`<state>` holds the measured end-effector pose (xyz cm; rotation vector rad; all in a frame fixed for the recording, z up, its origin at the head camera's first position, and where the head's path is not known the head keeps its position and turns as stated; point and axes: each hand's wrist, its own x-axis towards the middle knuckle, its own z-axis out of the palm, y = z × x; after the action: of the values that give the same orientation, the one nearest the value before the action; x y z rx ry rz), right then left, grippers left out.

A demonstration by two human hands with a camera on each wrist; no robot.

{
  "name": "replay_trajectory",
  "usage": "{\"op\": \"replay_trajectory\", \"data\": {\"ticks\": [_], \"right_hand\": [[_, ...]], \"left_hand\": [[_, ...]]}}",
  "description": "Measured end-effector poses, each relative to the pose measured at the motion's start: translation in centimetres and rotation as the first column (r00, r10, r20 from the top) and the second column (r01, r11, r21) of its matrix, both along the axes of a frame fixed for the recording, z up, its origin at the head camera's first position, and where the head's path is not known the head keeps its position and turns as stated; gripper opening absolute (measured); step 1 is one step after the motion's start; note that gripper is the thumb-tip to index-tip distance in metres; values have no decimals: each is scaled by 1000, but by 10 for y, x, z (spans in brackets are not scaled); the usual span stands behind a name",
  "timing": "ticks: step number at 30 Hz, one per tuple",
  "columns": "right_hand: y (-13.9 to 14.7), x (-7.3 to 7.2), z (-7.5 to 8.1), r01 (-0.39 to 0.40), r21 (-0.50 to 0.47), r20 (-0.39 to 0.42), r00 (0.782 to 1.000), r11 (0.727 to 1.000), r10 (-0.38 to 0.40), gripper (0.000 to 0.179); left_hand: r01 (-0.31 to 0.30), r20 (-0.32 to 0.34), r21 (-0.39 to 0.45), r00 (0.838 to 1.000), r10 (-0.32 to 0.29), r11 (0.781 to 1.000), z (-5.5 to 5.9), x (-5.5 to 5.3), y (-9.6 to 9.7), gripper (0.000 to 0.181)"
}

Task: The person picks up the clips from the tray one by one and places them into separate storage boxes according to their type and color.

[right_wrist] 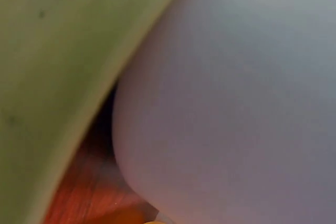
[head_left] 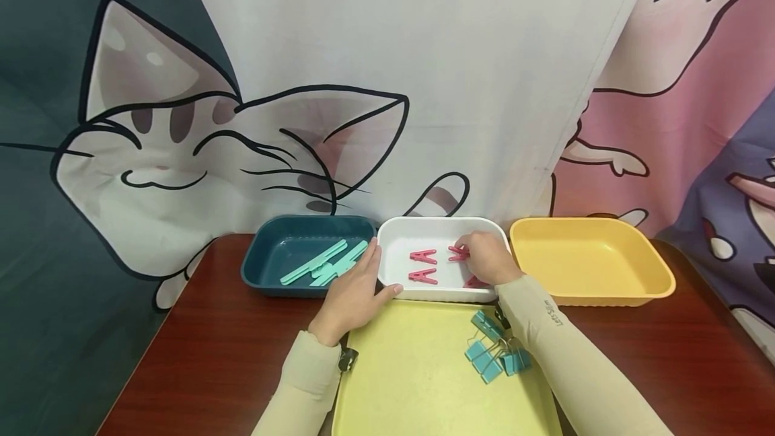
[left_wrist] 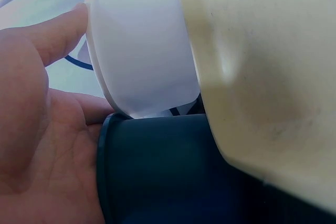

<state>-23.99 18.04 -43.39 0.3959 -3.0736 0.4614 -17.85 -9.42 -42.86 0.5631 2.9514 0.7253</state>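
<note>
My right hand [head_left: 489, 258] reaches into the white tray [head_left: 436, 294], its fingers curled at the end of a pink clothespin [head_left: 457, 253] and pinching it. Two more pink clothespins, an upper one [head_left: 423, 256] and a lower one [head_left: 422, 276], lie to its left. Another clothespin [head_left: 475, 282] shows partly under the hand. My left hand [head_left: 353, 296] rests with straight fingers over the meeting rims of the white tray and the dark blue tray [head_left: 284, 289]. In the left wrist view, the thumb touches the white rim and the palm lies along the blue rim [left_wrist: 101, 166].
Light green long clips [head_left: 315, 262] lie in the blue tray. On the yellow-green tray [head_left: 412, 369] in front sit several teal binder clips [head_left: 484, 360], beside the right forearm. A yellow tray [head_left: 587, 261] stands at the right on the reddish-brown table [head_left: 212, 348]. A printed curtain [head_left: 460, 73] hangs behind.
</note>
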Motion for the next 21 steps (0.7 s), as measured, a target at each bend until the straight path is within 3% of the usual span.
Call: {"op": "replay_trajectory", "data": {"ticks": [9,21], "right_hand": [[0,-4,-7,33,-26,46,998,999,-32,28],[-2,-3,-4,60,-32,117,992,998,-56,33]], "left_hand": [[-2,12,-4,1000,2,1000,2,1,1,87],[-2,4,4,1000,2,1000,1,1,1,87]]}}
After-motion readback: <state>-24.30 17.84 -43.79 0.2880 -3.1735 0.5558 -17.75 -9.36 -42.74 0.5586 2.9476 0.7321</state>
